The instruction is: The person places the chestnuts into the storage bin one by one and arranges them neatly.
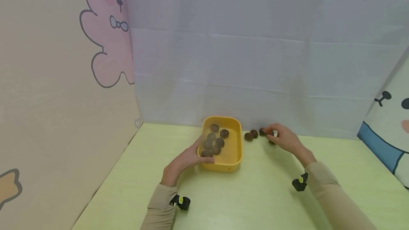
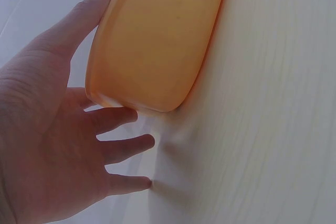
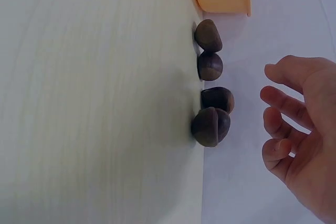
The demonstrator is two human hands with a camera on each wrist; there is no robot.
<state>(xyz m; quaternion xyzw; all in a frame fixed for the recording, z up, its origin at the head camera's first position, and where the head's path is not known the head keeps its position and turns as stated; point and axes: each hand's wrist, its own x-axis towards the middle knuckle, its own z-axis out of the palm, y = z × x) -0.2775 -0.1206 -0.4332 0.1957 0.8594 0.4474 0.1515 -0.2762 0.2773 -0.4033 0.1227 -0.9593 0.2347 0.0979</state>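
Observation:
Several dark brown chestnuts [image 1: 219,142] lie in a yellow plastic tray [image 1: 235,152], mostly on its left side. My left hand [image 1: 188,157] rests on the tray's front left corner. In the left wrist view its thumb lies along the tray wall [image 2: 157,40], and the other fingers [image 2: 126,149] are spread and fairly straight. Right of the tray, more chestnuts [image 3: 208,36] sit on the table, two of them overlapping. My right hand [image 1: 285,138] hovers beside this row, its fingers [image 3: 278,124] loosely bent with nothing between them in the right wrist view.
The pale yellow-green table [image 1: 243,198] meets a grey-white sheet [image 1: 223,66] just behind the tray and chestnuts. A side panel with a pink cartoon bear [image 1: 112,42] stands at the left, and another cartoon panel [image 1: 393,130] at the right.

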